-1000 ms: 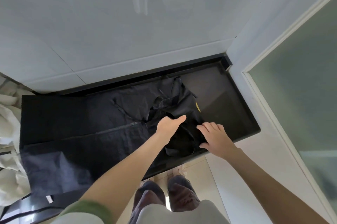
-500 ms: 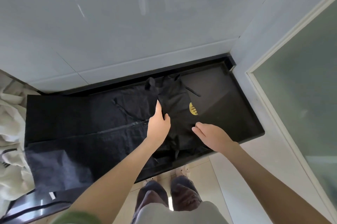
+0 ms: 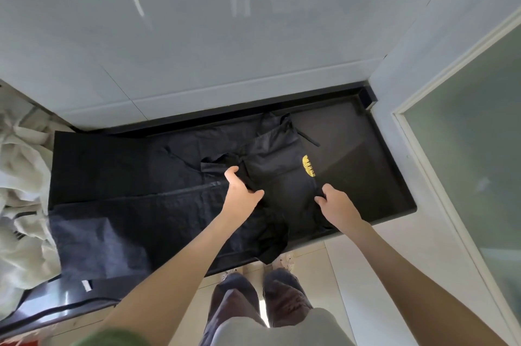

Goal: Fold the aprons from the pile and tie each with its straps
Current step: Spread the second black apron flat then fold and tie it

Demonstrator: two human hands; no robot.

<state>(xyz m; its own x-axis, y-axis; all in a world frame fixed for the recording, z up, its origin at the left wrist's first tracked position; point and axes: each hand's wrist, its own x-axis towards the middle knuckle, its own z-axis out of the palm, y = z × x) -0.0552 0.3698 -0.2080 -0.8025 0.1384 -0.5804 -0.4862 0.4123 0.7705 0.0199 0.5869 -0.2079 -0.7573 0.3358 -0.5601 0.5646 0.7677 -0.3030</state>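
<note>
Folding looks barely started: left hand (image 3: 243, 196) and right hand (image 3: 339, 206) each have a grip clamped on the black apron (image 3: 277, 173), half-folded on the tabletop (image 3: 355, 154); straps untied, pile (image 3: 22, 176) waiting alongside.

- apron (image 3: 279, 176): black, with a round yellow badge (image 3: 309, 165) crossed by dark bars
- counter (image 3: 366, 165): glossy black
- spread cloth (image 3: 112, 233): charcoal grey, with a white tag (image 3: 86, 285)
- pile (image 3: 19, 190): cream, with black straps
- wall (image 3: 197, 21): pale grey tiles
- sleeve (image 3: 112, 338): green
</note>
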